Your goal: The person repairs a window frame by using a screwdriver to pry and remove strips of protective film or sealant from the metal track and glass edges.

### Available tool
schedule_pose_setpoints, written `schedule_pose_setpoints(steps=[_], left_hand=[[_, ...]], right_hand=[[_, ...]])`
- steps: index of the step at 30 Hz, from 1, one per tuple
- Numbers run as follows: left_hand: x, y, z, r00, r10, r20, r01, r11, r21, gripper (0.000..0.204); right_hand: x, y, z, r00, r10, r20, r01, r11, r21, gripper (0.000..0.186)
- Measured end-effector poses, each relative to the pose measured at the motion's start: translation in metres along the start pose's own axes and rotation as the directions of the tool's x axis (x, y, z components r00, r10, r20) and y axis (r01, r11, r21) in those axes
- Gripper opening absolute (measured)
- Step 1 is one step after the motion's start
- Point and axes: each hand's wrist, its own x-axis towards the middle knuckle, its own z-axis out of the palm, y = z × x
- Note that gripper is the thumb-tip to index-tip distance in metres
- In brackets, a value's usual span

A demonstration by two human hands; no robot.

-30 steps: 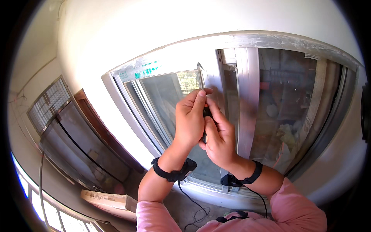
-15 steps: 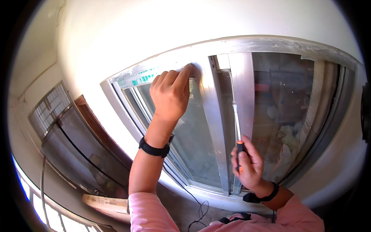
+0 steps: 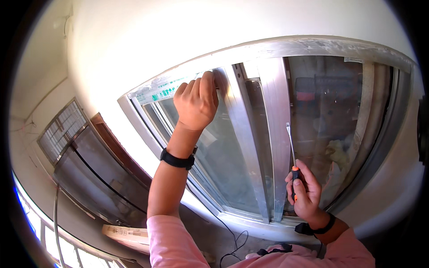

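Note:
My left hand (image 3: 195,102) is raised to the upper rail of the left sash of an aluminium sliding window (image 3: 239,129). Its fingers are curled against the corner where rail and upright meet, and whatever they hold is hidden behind them. In my right hand (image 3: 306,191), lower down, is a screwdriver (image 3: 292,147) with an orange and black handle. The shaft points up, and its flat tip shows in front of the window near the right upright (image 3: 275,102), seemingly apart from it. Green print on clear film covers part of the top rail (image 3: 158,91).
To the left are a grey door-like panel (image 3: 103,172) and a long cardboard box (image 3: 127,237). A thin black cable (image 3: 234,250) coils on the floor below the window. A white metal railing (image 3: 42,228) runs along the lower left, and a white wall surrounds the frame.
My right hand has moved right and slightly down, carrying the screwdriver tip away from the gap between the sash uprights. My left hand stays at the same corner. The view has shifted slightly.

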Motion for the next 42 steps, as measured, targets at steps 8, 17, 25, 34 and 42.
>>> schedule_pose_setpoints(steps=[8, 17, 25, 34, 42], left_hand=[[-0.001, 0.011, 0.015, 0.973, -0.171, -0.154, 0.171, 0.985, -0.010, 0.004], [-0.013, -0.014, -0.005, 0.727, -0.664, -0.174, 0.654, 0.747, -0.118, 0.008], [-0.026, -0.005, -0.012, 0.837, -0.541, 0.087, 0.547, 0.832, -0.091, 0.006], [-0.029, -0.008, -0.005, 0.962, -0.273, 0.032, 0.273, 0.962, 0.003, 0.008], [-0.025, -0.020, 0.001, 0.977, -0.208, -0.043, 0.211, 0.976, 0.062, 0.003]], right_hand=[[0.001, -0.011, -0.006, 0.999, -0.025, -0.021, 0.024, 0.999, -0.023, 0.042], [0.002, -0.012, -0.017, 1.000, 0.005, -0.006, -0.005, 0.998, -0.064, 0.042], [0.000, -0.007, -0.016, 0.998, 0.046, 0.049, -0.044, 0.998, -0.041, 0.041], [-0.001, -0.012, -0.021, 0.996, 0.070, 0.052, -0.067, 0.996, -0.059, 0.040], [-0.004, -0.020, -0.023, 0.996, 0.039, 0.075, -0.031, 0.994, -0.106, 0.041]])
